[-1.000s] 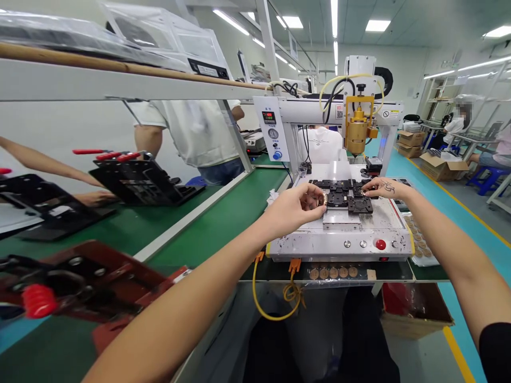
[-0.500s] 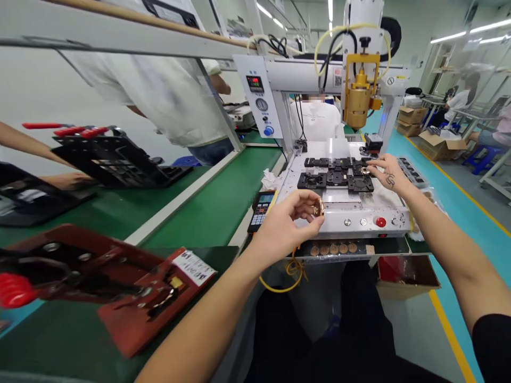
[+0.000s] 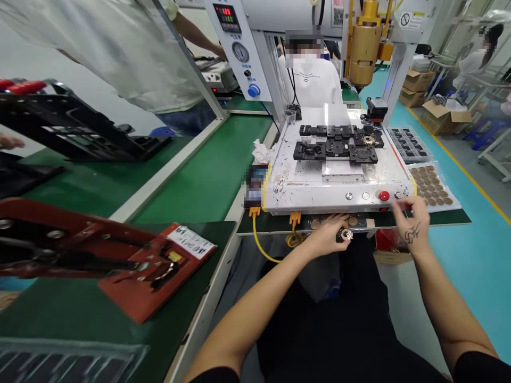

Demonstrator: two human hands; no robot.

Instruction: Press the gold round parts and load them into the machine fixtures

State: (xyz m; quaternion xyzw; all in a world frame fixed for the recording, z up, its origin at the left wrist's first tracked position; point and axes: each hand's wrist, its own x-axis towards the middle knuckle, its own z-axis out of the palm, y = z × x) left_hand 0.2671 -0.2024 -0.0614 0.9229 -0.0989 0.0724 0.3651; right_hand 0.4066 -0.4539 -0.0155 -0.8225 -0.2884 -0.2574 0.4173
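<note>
Gold ring in black fixture

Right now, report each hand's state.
Left hand: closed, holding a small round gold-coloured metallic part.
Right hand: fingers bent; whether it holds anything cannot be told.

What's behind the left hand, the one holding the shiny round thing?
Behind the left hand, which grips the shiny round piece, brown discs peek out on both sides. The hand covers the stretch between, so what lies there is hidden.
</note>
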